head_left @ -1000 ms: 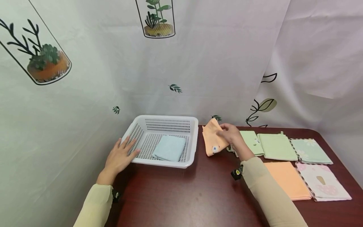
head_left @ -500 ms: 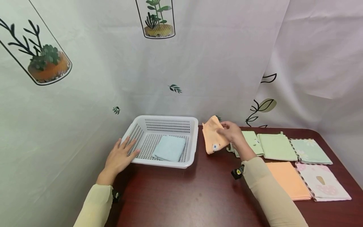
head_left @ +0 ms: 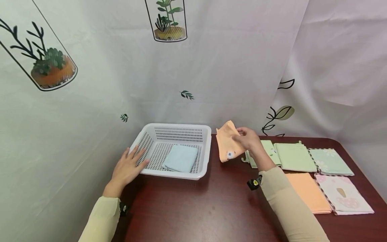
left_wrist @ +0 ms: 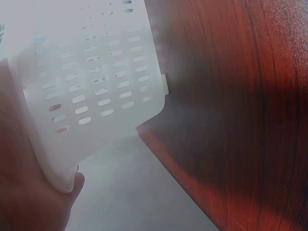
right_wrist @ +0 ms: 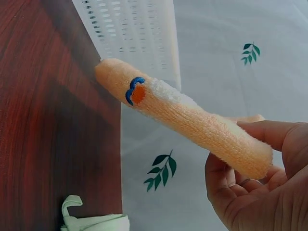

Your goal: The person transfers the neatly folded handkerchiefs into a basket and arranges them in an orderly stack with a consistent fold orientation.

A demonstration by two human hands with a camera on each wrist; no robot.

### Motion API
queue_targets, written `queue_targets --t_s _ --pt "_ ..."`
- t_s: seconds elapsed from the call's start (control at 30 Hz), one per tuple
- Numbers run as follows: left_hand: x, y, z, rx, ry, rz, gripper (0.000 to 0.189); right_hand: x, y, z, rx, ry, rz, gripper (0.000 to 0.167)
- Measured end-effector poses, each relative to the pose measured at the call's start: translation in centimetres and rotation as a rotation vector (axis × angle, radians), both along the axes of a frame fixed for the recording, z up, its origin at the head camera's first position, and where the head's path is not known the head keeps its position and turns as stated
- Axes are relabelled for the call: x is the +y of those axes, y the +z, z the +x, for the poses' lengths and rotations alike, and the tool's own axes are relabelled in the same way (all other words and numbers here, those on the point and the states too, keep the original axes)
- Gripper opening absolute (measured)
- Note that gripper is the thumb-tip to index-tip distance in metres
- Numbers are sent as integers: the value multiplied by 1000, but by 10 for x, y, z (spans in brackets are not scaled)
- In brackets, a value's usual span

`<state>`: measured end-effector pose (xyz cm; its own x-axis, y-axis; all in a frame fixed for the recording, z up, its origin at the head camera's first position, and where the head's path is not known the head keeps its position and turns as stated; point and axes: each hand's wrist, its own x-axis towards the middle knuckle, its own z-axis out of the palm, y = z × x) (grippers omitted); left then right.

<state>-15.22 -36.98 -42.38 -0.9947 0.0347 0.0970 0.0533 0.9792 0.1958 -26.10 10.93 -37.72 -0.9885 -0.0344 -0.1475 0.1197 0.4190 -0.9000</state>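
In the head view, my right hand (head_left: 250, 140) pinches a folded orange towel (head_left: 225, 143) near its right side, raised above the table to the right of the basket. A small embroidered patch shows on its lower corner. The right wrist view catches the towel (right_wrist: 192, 118) edge-on, with thumb and fingers on either side of it. My left hand (head_left: 126, 169), fingers spread, rests on the left front rim of a white plastic basket (head_left: 207, 153). Inside that basket lies a folded light blue towel (head_left: 180, 158). The left wrist view shows the basket's slotted wall (left_wrist: 91, 72) beside the hand.
Folded towels lie at the right of the dark red table (head_left: 193, 215): a green one with a face (head_left: 267, 151), a plain green (head_left: 294, 157), a mint one (head_left: 332, 161), an orange one (head_left: 309, 192) and a white-pink one (head_left: 341, 195). A printed curtain (head_left: 211, 67) hangs behind.
My right hand has risen slightly with the orange towel, lifting it a little higher beside the basket. The left hand and the basket have stayed put.
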Motion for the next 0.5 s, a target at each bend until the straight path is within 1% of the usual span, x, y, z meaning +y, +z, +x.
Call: queue_targets --t_s 0.27,0.5 --pt "0 1 -1 2 -4 -2 77 1 7 3 3 12 -4 48" --pt "0 1 0 -1 -5 1 76 2 11 4 7 8 -14 47"
